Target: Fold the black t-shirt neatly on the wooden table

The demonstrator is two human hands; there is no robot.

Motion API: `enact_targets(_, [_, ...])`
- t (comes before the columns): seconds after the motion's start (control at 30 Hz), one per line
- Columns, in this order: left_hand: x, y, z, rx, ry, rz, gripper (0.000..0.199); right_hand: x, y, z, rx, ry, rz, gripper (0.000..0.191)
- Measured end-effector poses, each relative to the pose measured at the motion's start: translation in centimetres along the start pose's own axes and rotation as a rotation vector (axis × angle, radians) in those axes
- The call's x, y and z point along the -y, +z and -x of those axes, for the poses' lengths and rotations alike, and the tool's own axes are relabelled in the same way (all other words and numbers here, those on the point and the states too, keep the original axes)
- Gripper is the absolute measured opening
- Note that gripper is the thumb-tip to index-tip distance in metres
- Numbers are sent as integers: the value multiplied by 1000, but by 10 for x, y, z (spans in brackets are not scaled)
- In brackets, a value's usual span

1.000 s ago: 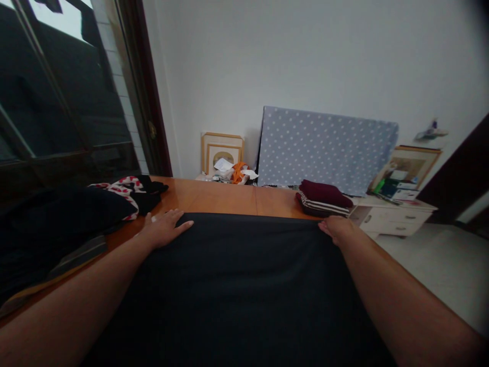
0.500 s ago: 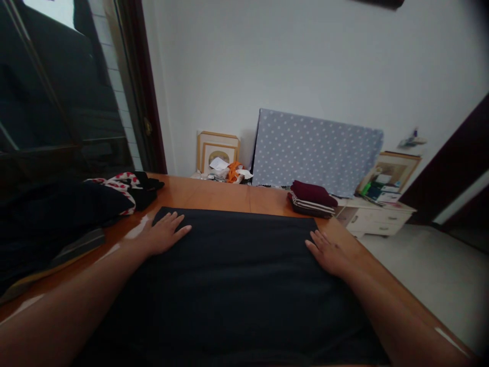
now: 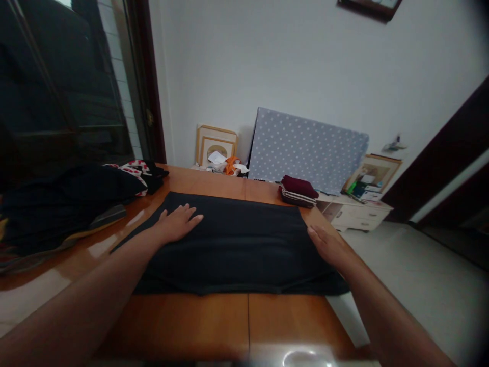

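A dark garment (image 3: 237,250) lies spread flat across the wooden table, its near edge slightly rumpled. Palm down on its left part rests my left hand (image 3: 178,223), fingers apart and holding nothing. My right hand (image 3: 326,244) is at the garment's right edge, turned partly on its side. Its fingers are stretched out and close together, with no cloth visibly gripped. Some of the garment's right side is hidden behind that hand and forearm.
The wooden table (image 3: 198,321) has a heap of dark clothes (image 3: 76,204) at left. A folded stack with a maroon top piece (image 3: 300,186) stands at the far right corner. Beyond are a grey dotted cloth (image 3: 305,148), a white cabinet (image 3: 357,216) and framed pictures (image 3: 217,140).
The garment's near edge and the bare table in front of it now show. My right hand has turned more onto its side; my left hand still lies on the cloth. The view has shifted.
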State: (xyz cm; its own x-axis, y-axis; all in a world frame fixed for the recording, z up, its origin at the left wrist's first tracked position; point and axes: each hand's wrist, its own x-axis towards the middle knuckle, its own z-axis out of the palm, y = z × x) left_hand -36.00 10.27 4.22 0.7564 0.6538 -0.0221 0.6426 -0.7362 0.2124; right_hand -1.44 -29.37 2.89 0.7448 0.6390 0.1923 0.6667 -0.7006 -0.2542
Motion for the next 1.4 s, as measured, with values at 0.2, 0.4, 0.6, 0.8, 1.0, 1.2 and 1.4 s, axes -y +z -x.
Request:
enact_targets(0.2, [-12, 27, 66, 5, 62, -15, 83, -21, 14, 66, 190, 19, 205, 72])
enact_targets(0.4, [-9, 29, 93, -42, 33, -56, 82, -23, 2, 96, 88, 150, 206, 72])
enact_targets(0.6, [-7, 34, 125, -87, 36, -53, 85, -2, -1, 137, 93, 149, 238, 62])
enact_targets(0.8, [-4, 34, 156, -99, 82, -21, 79, 43, -6, 165, -5, 61, 145, 62])
enact_targets(1.0, [4, 40, 184, -81, 80, -50, 78, 69, 5, 185, 88, 4, 87, 61])
enact_targets(1.2, [2, 41, 198, -192, 72, -89, 71, 65, 12, 186, 41, 36, 101, 60])
enact_targets(1.4, [-8, 39, 217, -373, -13, -137, 68, 60, 17, 182, 61, 55, 131, 69])
